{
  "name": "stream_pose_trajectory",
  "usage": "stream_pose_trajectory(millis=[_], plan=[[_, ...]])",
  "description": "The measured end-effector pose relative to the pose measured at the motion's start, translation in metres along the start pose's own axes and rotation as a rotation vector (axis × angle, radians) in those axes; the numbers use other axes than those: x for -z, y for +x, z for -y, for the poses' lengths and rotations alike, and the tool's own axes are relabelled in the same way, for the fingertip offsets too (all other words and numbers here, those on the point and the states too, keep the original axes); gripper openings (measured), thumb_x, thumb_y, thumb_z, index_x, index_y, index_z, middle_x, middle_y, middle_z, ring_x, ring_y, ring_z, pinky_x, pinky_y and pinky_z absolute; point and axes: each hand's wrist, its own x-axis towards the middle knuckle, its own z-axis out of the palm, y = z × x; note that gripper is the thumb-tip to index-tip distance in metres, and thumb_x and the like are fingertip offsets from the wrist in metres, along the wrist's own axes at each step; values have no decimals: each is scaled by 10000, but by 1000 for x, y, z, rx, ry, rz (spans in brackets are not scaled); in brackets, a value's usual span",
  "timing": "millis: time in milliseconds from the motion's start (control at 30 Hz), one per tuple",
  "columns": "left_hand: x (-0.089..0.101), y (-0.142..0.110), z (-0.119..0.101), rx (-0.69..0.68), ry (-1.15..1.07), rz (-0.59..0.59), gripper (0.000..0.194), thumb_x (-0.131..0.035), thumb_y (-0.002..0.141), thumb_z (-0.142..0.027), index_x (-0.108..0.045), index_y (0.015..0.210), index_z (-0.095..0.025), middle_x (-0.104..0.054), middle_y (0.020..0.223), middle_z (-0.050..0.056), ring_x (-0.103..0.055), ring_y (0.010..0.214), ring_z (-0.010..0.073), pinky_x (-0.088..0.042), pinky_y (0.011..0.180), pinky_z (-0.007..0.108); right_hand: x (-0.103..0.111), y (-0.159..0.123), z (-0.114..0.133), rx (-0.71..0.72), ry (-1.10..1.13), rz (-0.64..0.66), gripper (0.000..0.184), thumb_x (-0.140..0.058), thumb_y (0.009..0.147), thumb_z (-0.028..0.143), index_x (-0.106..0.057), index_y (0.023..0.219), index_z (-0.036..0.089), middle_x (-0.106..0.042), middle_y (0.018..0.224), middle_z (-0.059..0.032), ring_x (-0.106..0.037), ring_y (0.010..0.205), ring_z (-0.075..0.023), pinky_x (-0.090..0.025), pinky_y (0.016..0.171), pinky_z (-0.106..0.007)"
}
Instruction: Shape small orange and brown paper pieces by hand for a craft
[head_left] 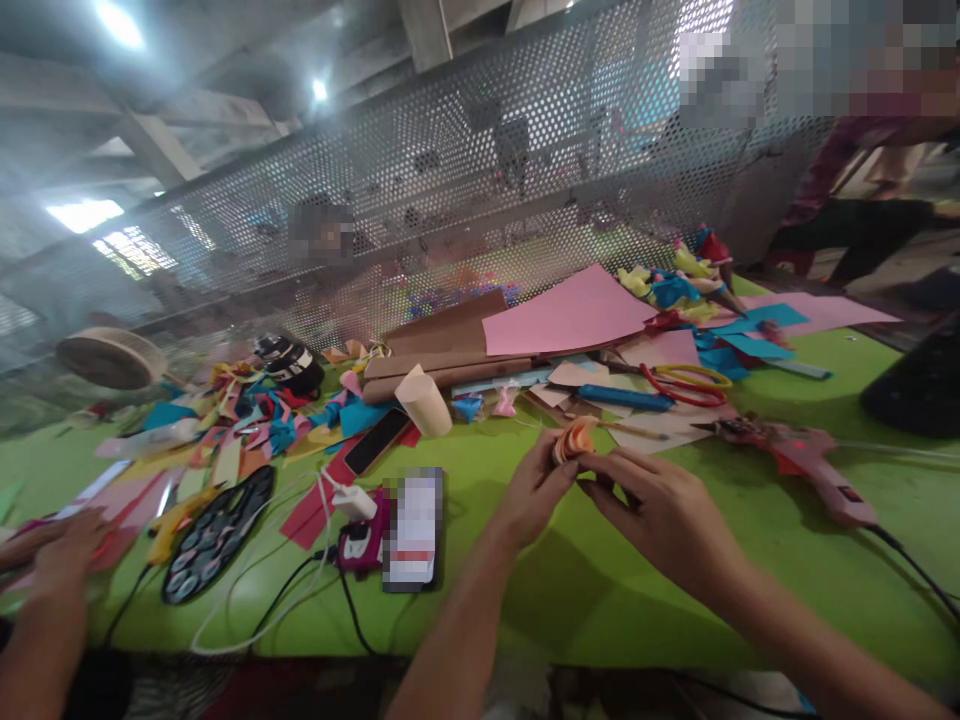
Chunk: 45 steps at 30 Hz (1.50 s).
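Holding orange paper (577,439), left hand (534,492) partly hiding it, right hand (660,505) perhaps touching

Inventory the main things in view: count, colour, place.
Table: one, green, foreground
Perforated screen: one, grey, back
Paper scraps: many, mixed, left
Largest paper sheet: one, pink, back
Paper tube: one, cream, centre
Smartphones: two, dark-edged, centre-left
Scissors: count unclear, red-yellow, right
Glue gun: one, pink, right
Compartmented tray: one, black, left
Co-worker's hand: at least one, left
Rosette: one, orange, between hands
Left hand: one, holding rosette
Right hand: one, fingertips at rosette
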Motion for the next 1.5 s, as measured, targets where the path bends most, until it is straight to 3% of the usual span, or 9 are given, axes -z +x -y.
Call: stream_pose_trajectory(millis=[433, 867, 1167, 1367, 1500], plan=[[1, 0, -4, -71, 103, 71, 446, -551, 947, -517, -590, 1245, -188, -615, 1177, 74, -549, 1125, 242, -421, 1036, 372, 1, 3, -10, 31, 7, 50, 176, -547, 941, 181, -716, 964, 223, -758, 845, -52, -688, 667, -179, -515, 621, -273], [1, -1, -8, -25, 175, 83, 445, -554, 930, -531, -590, 1208, -186, -623, 1147, 72, -560, 1099, 243, -433, 1012, 363, 5, 5, -16, 173, -29, 12, 203, -526, 979, 185, -664, 835, 217, -696, 716, -23, -610, 585, -151, -395, 573, -273], [1, -3, -10, 18, 151, 101, 439, -544, 939, -527, -594, 1212, -187, -620, 1167, 67, -544, 1128, 248, -413, 1042, 373, 10, 8, -22, 331, -133, 53, 290, -442, 1043, 215, -672, 867, 213, -716, 739, -16, -612, 599, -137, -370, 594, -299], [1, -3, -7, 64, 144, 99, 408, -563, 926, -513, -615, 1176, -195, -622, 1108, 52, -542, 1085, 239, -424, 1008, 365, 13, 9, -25, 356, -150, 108, 317, -422, 1049, 215, -679, 864, 214, -702, 707, -5, -610, 578, -136, -380, 586, -307], [0, -2, -10, 81, 130, 69, 400, -568, 917, -499, -632, 1174, -200, -628, 1139, 55, -530, 1113, 244, -412, 1028, 367, 11, 5, -25, 300, -82, 64, 261, -476, 1023, 201, -720, 933, 230, -735, 745, -17, -634, 595, -133, -404, 582, -288]])
